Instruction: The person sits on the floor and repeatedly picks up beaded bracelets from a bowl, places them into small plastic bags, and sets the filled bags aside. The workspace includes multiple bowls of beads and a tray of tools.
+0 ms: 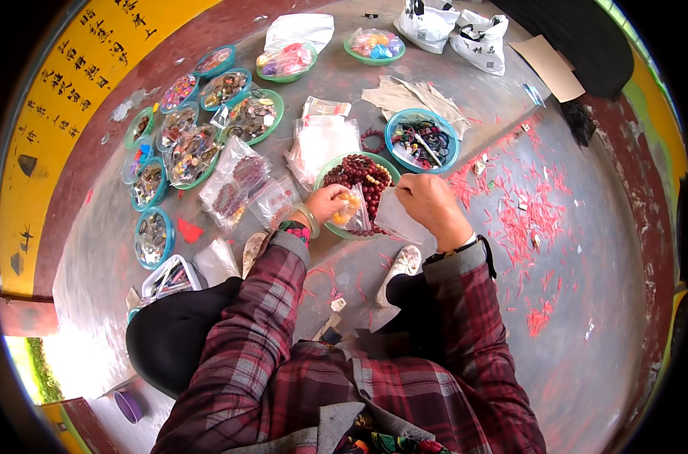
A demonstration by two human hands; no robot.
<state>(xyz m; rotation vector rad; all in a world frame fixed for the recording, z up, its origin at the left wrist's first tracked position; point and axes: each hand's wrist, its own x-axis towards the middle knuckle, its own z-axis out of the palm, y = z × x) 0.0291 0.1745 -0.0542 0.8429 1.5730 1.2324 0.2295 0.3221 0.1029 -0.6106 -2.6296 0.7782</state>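
Observation:
My left hand [326,206], a bangle on its wrist, pinches a small clear plastic bag of yellow-orange beads [351,207]. The bag hangs over a green basin [330,168] of dark red bead strings [365,178]. To the right, my right hand [437,209] is closed on another clear plastic bag [398,215], which looks flat; its fingertips are partly hidden. Just beyond that hand stands a blue basin [389,130] of dark cords and bands with a pale stick across it. A stack of clear bags [325,144] lies beyond my left hand.
Several bowls of small trinkets [195,153] cluster at the left. Bagged bracelets [234,185] lie beside my left hand. A white basket of pens [170,278] sits near my left knee. Red scraps [521,212] litter the floor at right. White bags [480,41] stand at the back.

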